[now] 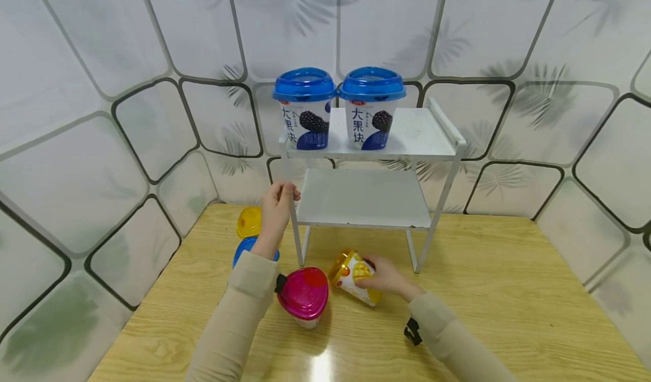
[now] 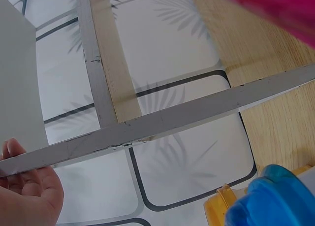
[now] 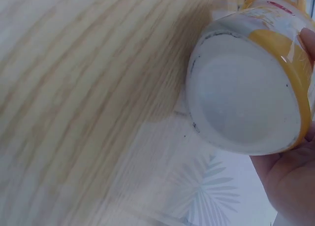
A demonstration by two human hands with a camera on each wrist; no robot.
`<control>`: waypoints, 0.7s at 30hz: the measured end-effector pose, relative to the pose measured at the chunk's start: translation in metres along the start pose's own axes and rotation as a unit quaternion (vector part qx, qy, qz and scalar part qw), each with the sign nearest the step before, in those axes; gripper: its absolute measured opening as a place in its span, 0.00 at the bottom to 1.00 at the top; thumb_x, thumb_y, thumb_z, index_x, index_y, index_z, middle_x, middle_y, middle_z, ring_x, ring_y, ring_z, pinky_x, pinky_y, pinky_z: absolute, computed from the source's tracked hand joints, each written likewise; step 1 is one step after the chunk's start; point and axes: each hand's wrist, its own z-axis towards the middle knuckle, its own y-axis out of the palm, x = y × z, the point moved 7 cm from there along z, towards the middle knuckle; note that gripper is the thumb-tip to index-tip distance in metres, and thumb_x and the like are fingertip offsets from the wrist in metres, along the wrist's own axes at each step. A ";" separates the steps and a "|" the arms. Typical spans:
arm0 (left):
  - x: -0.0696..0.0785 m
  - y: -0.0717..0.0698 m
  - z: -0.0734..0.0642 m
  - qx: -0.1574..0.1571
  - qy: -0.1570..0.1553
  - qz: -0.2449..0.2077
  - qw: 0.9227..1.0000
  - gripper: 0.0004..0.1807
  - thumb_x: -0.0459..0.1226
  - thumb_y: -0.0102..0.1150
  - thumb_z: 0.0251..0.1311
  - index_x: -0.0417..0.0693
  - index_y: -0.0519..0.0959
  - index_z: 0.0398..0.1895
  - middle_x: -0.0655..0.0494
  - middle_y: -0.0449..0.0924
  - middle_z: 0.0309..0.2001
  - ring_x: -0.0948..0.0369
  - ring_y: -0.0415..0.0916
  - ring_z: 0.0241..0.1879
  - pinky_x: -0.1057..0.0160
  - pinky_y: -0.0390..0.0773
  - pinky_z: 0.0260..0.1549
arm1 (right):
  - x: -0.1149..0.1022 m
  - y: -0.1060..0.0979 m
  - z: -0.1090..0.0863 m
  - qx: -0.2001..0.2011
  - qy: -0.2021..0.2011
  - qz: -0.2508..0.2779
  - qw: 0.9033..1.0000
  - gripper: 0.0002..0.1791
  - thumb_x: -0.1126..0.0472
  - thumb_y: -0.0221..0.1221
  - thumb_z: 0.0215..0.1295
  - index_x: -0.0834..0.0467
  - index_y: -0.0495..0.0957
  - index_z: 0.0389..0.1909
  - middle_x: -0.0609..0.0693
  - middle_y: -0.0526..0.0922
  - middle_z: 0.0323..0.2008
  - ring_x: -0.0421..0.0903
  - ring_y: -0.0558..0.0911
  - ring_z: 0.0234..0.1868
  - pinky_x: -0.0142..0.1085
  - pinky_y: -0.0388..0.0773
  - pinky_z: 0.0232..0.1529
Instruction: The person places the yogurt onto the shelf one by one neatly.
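My left hand grips the left front leg of a white two-tier rack; in the left wrist view its fingers curl round the metal bar. With my right hand I hold a yellow-lidded yogurt cup tilted over on its side, its lid toward the left. The right wrist view shows the cup's white base facing the camera. Beside it stands a yogurt cup with a pink lid, under my left forearm.
Two blue-lidded blackberry yogurt cups stand side by side on the rack's top tier. At the left of the wooden table are a yellow-lidded cup and a blue-lidded cup, partly behind my left arm. A patterned backdrop encloses the table.
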 end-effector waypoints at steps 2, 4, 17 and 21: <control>0.001 0.000 -0.001 -0.001 0.012 -0.001 1.000 0.18 0.42 0.42 0.64 0.34 0.73 0.32 0.42 0.75 0.29 0.57 0.73 0.30 0.55 0.74 0.39 | 0.000 -0.003 -0.004 0.004 -0.005 0.000 1.000 0.35 0.56 0.65 0.47 0.71 0.65 0.53 0.54 0.76 0.39 0.41 0.73 0.32 0.33 0.72 0.31; 0.004 0.000 -0.001 0.000 0.027 -0.007 1.000 0.18 0.43 0.42 0.64 0.36 0.73 0.30 0.45 0.76 0.27 0.57 0.73 0.29 0.59 0.74 0.37 | -0.001 -0.006 -0.008 0.007 -0.012 0.004 1.000 0.36 0.55 0.64 0.48 0.71 0.64 0.54 0.54 0.76 0.39 0.42 0.74 0.32 0.32 0.73 0.31; 0.016 0.001 -0.004 -0.010 0.002 0.003 1.000 0.14 0.35 0.40 0.65 0.31 0.72 0.31 0.38 0.74 0.30 0.57 0.72 0.29 0.61 0.74 0.38 | -0.032 -0.035 -0.037 0.054 -0.048 0.043 0.996 0.37 0.55 0.63 0.51 0.72 0.61 0.56 0.62 0.71 0.50 0.54 0.74 0.46 0.42 0.73 0.44; 0.021 0.001 -0.005 -0.010 0.001 -0.002 1.000 0.14 0.34 0.40 0.65 0.30 0.72 0.31 0.36 0.74 0.30 0.57 0.72 0.29 0.55 0.74 0.40 | -0.047 -0.048 -0.046 0.070 -0.056 0.076 0.993 0.36 0.57 0.63 0.52 0.70 0.61 0.57 0.62 0.70 0.51 0.55 0.72 0.49 0.42 0.72 0.46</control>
